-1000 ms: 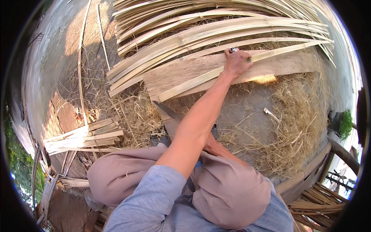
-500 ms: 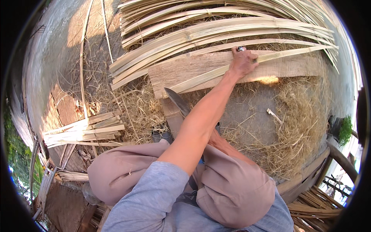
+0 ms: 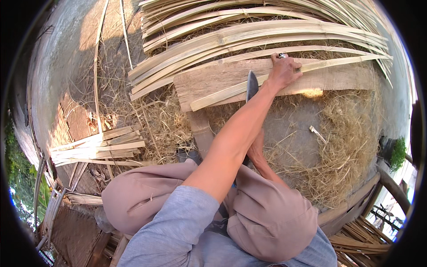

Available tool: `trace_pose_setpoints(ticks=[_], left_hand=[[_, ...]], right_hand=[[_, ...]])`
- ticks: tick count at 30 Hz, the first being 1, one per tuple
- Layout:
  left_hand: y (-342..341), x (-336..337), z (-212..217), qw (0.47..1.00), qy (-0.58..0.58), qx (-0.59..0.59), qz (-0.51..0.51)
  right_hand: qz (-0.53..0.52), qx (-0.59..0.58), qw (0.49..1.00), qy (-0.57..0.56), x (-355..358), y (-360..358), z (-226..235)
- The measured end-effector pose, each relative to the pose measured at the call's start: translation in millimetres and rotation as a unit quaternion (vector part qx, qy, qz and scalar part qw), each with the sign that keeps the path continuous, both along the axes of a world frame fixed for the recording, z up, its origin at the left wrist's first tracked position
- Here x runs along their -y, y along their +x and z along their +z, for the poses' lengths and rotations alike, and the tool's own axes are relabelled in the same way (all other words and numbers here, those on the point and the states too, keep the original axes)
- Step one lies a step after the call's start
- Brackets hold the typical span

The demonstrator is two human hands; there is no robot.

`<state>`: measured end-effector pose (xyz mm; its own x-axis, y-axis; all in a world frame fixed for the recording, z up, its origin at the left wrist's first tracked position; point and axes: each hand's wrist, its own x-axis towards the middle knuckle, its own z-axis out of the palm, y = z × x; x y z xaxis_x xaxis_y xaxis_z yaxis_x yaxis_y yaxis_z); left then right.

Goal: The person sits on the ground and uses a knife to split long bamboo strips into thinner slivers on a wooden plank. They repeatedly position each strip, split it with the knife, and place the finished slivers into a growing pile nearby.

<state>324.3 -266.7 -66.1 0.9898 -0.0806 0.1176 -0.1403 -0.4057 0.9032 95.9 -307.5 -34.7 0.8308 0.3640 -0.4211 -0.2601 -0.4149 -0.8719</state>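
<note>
My left arm reaches across to the far right, where my left hand (image 3: 284, 72) is closed on a pale bamboo strip (image 3: 222, 94). That strip lies along a flat wooden board (image 3: 202, 80). A small shiny ring-like thing shows at the fingers. Under my left forearm, my right hand (image 3: 256, 149) is partly hidden, gripping a knife whose handle I cannot see. The dark knife blade (image 3: 252, 85) points away from me, its tip beyond the strip, beside my left forearm.
Long bamboo strips (image 3: 213, 42) lie in rows beyond the board. Shorter strips (image 3: 102, 144) are stacked at left. Curly shavings (image 3: 349, 138) cover the ground at right, around a small pale scrap (image 3: 318, 134). A narrow wooden piece (image 3: 201, 129) runs from the board toward my knees.
The knife blade has swung right and away from me, from the board's near left corner to across the strip. My right hand moved forward with it. My left hand keeps its hold.
</note>
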Motion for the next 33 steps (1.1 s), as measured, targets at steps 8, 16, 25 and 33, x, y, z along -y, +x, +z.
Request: trace_pose_setpoints(ticks=[8,16,25,33], left_hand=[[1.3,0.5,9.0,0.999,0.024,-0.036,-0.025],[6.0,0.9,-6.7,0.999,0.044,0.029,-0.004],[0.3,-1.0,0.9,0.999,0.031,-0.008,-0.023],[-2.7,-2.6,-3.6,0.999,0.033,0.016,-0.022]], right_hand=[[0.051,-0.066,0.995,0.052,-3.3,-10.4,1.2],[0.053,-0.033,0.998,0.033,-9.7,0.8,19.6],[0.115,0.139,0.983,0.019,-0.1,-5.7,9.4],[0.134,0.175,0.975,0.001,-2.6,1.0,-2.2]])
